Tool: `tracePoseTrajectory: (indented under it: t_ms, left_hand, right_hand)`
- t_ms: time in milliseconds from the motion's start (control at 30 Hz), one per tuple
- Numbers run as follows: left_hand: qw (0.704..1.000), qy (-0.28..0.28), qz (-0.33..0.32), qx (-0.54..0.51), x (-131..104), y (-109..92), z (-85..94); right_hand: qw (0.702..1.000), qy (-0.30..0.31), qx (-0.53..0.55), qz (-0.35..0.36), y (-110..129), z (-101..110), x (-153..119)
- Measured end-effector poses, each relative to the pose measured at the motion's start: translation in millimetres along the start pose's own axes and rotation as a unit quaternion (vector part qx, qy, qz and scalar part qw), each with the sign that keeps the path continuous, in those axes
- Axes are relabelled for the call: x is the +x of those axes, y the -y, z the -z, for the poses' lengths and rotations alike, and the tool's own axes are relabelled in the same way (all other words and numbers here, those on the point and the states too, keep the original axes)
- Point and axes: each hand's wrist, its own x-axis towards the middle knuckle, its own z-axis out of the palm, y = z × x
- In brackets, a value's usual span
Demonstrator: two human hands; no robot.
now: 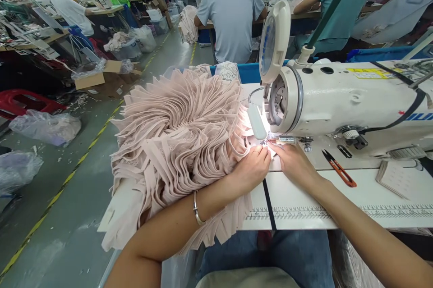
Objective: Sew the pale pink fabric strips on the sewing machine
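A white sewing machine (pixel 341 98) spans the right side, its needle area brightly lit. My left hand (pixel 255 165) lies just in front of the needle, its fingers pinched on a small piece of pale pink fabric. Close beside it, right of the needle, my right hand (pixel 287 157) has its fingertips at the same spot; what they hold, if anything, is too small to tell. A large heap of pleated pale pink fabric pieces (pixel 182 116) covers the table's left part and hangs over its front edge, partly under my left forearm.
Orange-handled thread snips (pixel 340 170) and a stack of small fabric pieces (pixel 394 180) lie right of my right hand. A ruler strip (pixel 389 210) runs along the front edge. Several people sit at machines beyond. Left, on the floor, are a cardboard box (pixel 104 78) and plastic bags (pixel 47 126).
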Motion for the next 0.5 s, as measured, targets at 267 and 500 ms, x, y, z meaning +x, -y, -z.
tracePoseTrajectory:
  t_ms: [267,500]
  left_hand:
    - [0.999,-0.006,0.003,-0.053,-7.8,28.3,1.1]
    - [0.998,-0.005,0.002,-0.064,-2.9,31.5,0.7]
  right_hand:
    - [0.991,-0.063,0.115,-0.002,-4.6,-4.3,-9.1]
    - [0.992,-0.085,0.077,0.045,3.5,0.7,-8.7]
